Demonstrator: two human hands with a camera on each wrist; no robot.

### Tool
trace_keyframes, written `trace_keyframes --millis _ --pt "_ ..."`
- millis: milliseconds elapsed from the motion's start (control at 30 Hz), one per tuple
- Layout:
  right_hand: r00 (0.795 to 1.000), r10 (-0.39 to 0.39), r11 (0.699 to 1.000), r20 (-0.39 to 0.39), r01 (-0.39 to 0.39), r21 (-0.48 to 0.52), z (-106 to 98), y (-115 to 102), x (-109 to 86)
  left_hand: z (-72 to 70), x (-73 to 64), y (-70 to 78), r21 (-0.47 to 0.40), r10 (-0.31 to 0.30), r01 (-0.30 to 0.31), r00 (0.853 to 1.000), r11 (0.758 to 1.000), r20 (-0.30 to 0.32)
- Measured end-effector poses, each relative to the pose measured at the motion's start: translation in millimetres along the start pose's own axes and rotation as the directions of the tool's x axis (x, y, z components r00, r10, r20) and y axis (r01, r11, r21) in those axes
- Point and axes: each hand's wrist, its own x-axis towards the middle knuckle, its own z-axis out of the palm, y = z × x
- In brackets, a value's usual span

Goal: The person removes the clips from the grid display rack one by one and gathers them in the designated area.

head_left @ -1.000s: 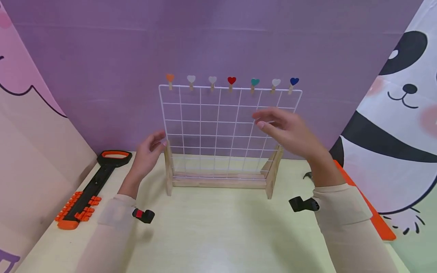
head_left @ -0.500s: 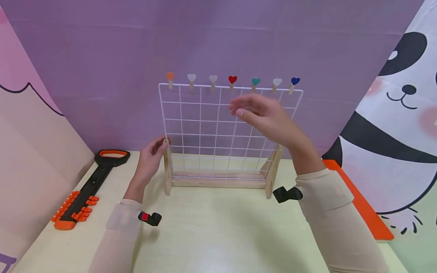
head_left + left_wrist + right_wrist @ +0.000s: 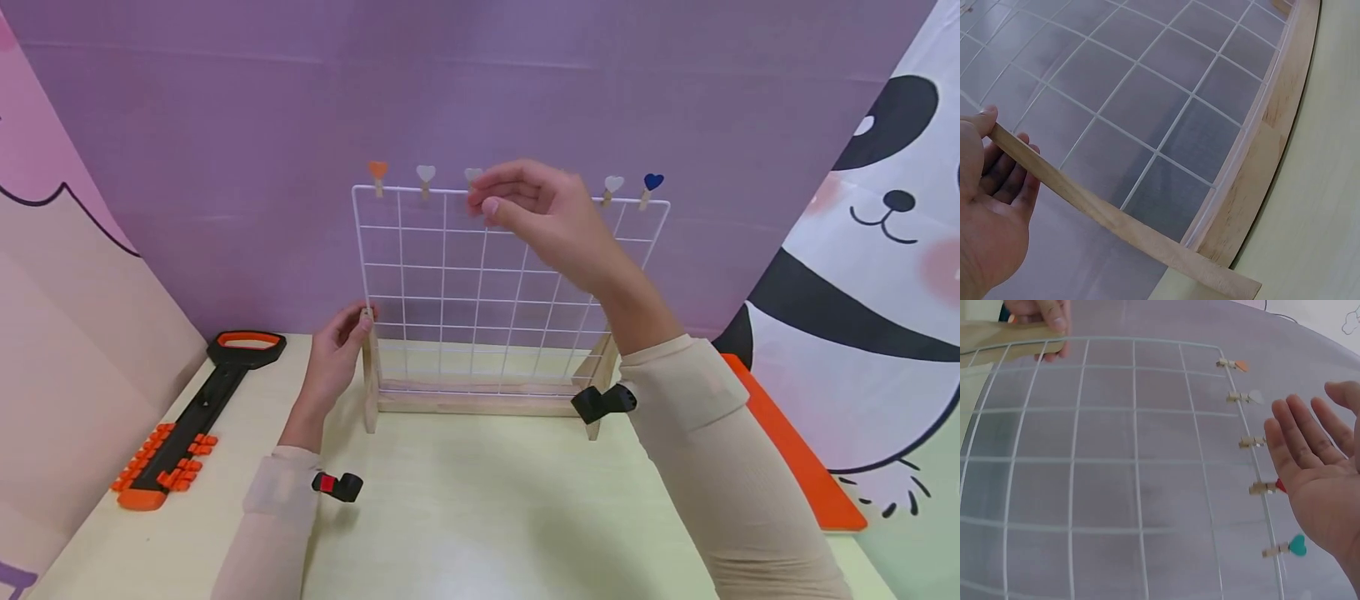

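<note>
White wire grid panel (image 3: 480, 283) in its wooden stand is sitting upright on the desk (image 3: 480, 508); left hand (image 3: 333, 354) is pinching the stand's left wooden post (image 3: 368, 367), right hand (image 3: 540, 212) is hovering relaxed, fingers loose, beside the red heart clothespin (image 3: 1267, 486) on top.

Wire grid (image 3: 480, 292) blocks reach behind; tabletop (image 3: 487, 500) before it open.

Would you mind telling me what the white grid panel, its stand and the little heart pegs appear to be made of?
Grid panel: thin rods with a smooth white coat, probably painted or coated metal wire. Stand: pale bare wood, grain visible on the post the left hand holds. Heart pegs: small wooden clips with coloured heart tops.
</note>
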Motion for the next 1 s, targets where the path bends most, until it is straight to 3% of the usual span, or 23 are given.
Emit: trace_keyframes --millis 133,333,767,1000 --pt "0.998 0.019 0.997 -0.057 -0.015 0.071 8.9 -5.6 16.0 0.5 -2.0 0.8 -0.009 0.004 -0.004 1.0 1.0 -0.006" --pt "0.998 0.011 0.991 -0.068 -0.002 0.137 25.6 -12.2 40.4 -1.3 -3.2 0.1 -0.005 0.005 -0.005 1.0 1.0 -0.02" --pt "0.991 0.042 0.998 -0.127 -0.035 0.055 49.3 -17.7 75.7 3.5 -1.7 -0.6 -0.018 0.011 -0.011 1.0 1.0 -0.014" --pt "0.991 0.059 0.998 -0.12 -0.059 0.006 57.6 -16.8 85.6 5.7 -1.5 -0.3 -0.012 0.014 -0.014 1.0 1.0 -0.018"
